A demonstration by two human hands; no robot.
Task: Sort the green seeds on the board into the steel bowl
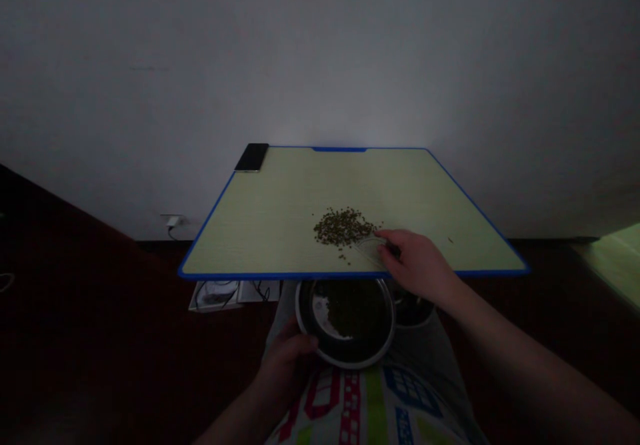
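A loose heap of small dark green seeds [343, 227] lies on a pale green board with a blue edge [280, 198]. My right hand [417, 261] pinches a clear plastic scraper [371, 248], whose edge touches the near side of the heap. A few stray seeds lie around it. Below the board's near edge, my left hand [285, 365] grips the rim of a round steel bowl [346, 363]. Seeds of similar colour [355, 308] fill part of the bowl, and the board's edge hides its far side.
A black phone [251, 157] lies on the board's far left corner. A second bowl [413, 311] sits behind the first, to the right, partly hidden. Patterned cloth [370, 405] lies under the bowls. White papers [215, 296] lie below the board, and a plug [173, 221] is on the wall.
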